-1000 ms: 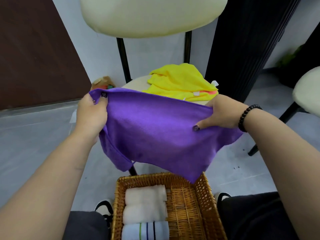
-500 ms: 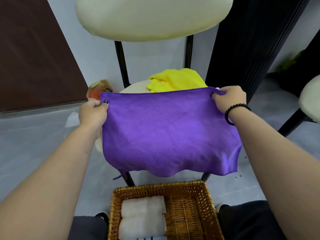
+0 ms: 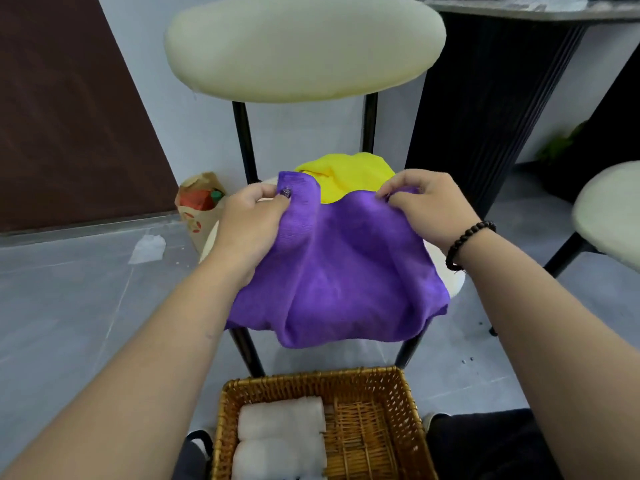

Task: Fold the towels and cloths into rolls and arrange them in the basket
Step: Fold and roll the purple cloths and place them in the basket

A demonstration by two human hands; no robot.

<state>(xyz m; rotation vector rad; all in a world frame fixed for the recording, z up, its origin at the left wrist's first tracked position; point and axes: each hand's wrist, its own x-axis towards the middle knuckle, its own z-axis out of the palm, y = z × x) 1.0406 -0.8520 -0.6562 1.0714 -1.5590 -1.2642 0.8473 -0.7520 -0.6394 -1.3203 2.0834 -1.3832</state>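
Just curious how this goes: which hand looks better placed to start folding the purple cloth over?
Probably the left hand: it pinches a raised corner of the purple cloth, ready to carry across. The right hand grips a bunched edge.

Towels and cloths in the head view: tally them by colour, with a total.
Purple: 1, the purple cloth held by both hands over the chair seat
Yellow: 1, the yellow cloth behind it
White: 2, the white rolls in the basket
Total: 4
A third roll may sit at the frame's edge.
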